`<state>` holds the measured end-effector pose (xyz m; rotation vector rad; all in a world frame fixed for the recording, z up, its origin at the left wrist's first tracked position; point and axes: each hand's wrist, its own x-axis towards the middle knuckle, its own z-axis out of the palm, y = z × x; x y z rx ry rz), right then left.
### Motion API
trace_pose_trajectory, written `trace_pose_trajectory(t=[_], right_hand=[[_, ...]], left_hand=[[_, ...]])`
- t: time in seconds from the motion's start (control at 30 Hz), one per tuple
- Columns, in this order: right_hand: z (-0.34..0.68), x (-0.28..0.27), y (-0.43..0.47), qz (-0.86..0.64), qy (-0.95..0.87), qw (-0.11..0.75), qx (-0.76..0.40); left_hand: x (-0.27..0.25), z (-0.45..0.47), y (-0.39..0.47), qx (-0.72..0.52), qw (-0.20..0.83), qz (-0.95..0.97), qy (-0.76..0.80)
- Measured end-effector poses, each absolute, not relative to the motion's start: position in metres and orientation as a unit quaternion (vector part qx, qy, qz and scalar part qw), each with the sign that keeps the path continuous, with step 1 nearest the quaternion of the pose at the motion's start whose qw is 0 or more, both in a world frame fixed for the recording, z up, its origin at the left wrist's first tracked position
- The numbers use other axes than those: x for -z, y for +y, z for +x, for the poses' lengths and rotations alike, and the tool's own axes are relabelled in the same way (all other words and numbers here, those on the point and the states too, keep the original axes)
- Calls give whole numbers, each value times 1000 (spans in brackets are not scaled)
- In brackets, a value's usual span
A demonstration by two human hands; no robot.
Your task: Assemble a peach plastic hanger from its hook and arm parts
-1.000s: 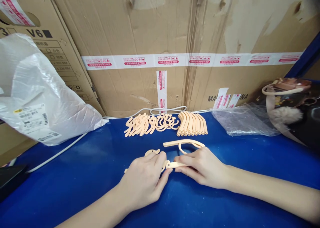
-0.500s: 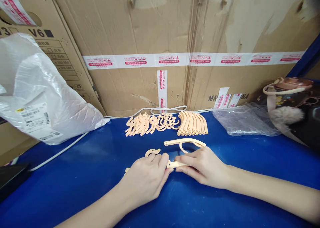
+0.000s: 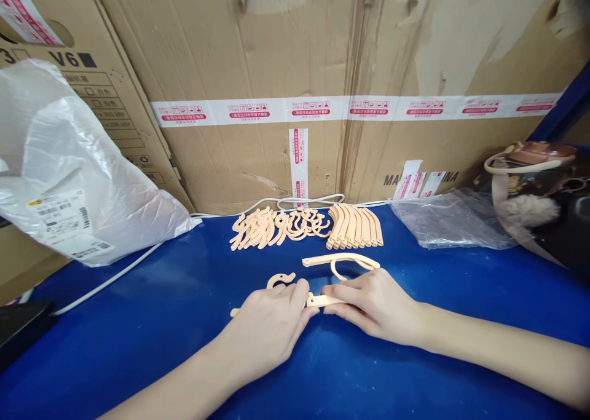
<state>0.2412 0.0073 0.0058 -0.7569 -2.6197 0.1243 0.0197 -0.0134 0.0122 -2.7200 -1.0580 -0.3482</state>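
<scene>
While both hands (image 3: 318, 312) pinch it, peach plastic strip (image 3: 322, 300) lies flat, long axis left-right

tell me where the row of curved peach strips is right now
In the head view the row of curved peach strips lies at the back of the blue table, just right of centre, between the pile of peach hooks and the clear plastic bag.
</scene>
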Motion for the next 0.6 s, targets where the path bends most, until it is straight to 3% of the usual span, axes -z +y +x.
trace_pose_trajectory(t=[0.33, 0.6], right_hand=[[240, -7, 6, -318, -919, 221, -73], [241, -6, 6, -287, -923, 251, -54]], left_hand=[[-29, 17, -17, 180, -67, -869, -455], [-32, 16, -17, 134, -184, -842, -489]])
